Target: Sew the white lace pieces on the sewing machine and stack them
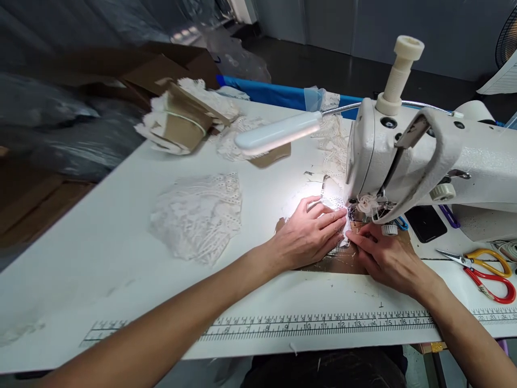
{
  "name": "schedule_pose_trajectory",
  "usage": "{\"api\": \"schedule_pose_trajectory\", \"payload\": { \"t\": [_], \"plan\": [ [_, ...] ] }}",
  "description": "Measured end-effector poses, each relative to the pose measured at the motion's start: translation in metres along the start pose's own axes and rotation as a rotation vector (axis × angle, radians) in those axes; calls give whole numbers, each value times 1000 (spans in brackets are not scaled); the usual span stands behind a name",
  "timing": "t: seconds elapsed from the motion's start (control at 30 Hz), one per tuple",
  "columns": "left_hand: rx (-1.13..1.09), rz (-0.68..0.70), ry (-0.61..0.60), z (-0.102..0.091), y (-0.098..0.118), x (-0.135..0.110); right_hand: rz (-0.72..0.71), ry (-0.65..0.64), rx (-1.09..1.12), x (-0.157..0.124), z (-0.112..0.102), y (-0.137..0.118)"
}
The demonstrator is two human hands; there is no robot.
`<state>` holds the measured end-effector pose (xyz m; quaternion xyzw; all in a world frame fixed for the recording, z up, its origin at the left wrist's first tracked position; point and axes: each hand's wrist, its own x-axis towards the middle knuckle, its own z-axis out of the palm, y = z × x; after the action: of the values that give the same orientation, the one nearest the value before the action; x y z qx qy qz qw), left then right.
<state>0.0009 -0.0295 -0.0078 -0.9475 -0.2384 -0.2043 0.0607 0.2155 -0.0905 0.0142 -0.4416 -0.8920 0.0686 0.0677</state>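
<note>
My left hand lies flat on a piece of white lace fabric, its fingers stretched toward the needle area. The fabric runs under the presser foot of a white sewing machine. My right hand rests just right of the foot, thumb and fingertips at the fabric's near edge. Its other fingers are partly hidden under the machine head, so I cannot tell how firmly it grips. Beneath both hands is a brown plate with thread scraps. Behind the needle, more lace trails toward the back of the table.
A stack of white lace pieces lies at left, with a tied lace bundle behind it. A white lamp reaches over the table. Scissors and a phone lie at right. A printed ruler follows the front edge.
</note>
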Motion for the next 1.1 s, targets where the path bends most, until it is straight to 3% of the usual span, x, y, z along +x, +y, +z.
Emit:
{"api": "schedule_pose_trajectory", "payload": {
  "t": [0.2, 0.53, 0.97, 1.1],
  "plan": [
    [37, 14, 70, 1, 2, 0, 41, -72, -66, 4, -1, -7],
    [65, 11, 46, 0, 2, 0, 105, -168, -81, 7, -1, -10],
    [-65, -11, -52, -4, -2, 0, 147, -160, -59, 7, 0, -10],
    [-51, -4, -77, -4, -3, 0, 115, -78, -60, 6, 5, -7]
  ]
}}
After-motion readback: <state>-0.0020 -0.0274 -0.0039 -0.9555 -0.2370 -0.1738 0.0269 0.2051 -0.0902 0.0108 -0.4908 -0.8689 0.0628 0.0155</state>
